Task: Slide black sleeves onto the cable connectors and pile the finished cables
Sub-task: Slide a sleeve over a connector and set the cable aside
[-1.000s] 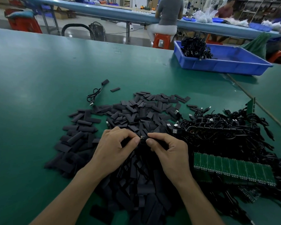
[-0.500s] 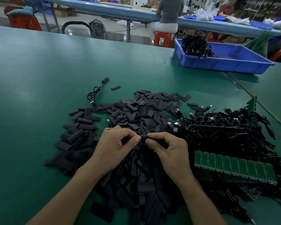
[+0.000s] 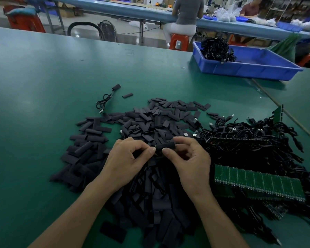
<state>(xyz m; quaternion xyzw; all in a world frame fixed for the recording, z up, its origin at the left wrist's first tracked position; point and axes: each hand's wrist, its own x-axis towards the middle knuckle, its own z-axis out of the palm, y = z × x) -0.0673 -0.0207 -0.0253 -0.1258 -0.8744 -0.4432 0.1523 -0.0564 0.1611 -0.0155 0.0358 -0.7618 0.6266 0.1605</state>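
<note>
Pinches sleeve [image 3: 166,146] in right hand [image 3: 191,163], connector [image 3: 156,148] in left hand [image 3: 125,158]; now raised off the heap [image 3: 150,122], thumbs further apart than a second ago, apparently mid-fitting.

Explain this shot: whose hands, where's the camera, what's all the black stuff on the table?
No machine here: a person's two bare hands, filmed by one wide-angle camera on their head, looking down. On the green table lie a heap of loose black sleeves, a tangle of black cables and green circuit-board strips; a blue tray further back holds more cables. The right hand pinches one sleeve; the left hand pinches what looks like a cable connector at its open end.
</note>
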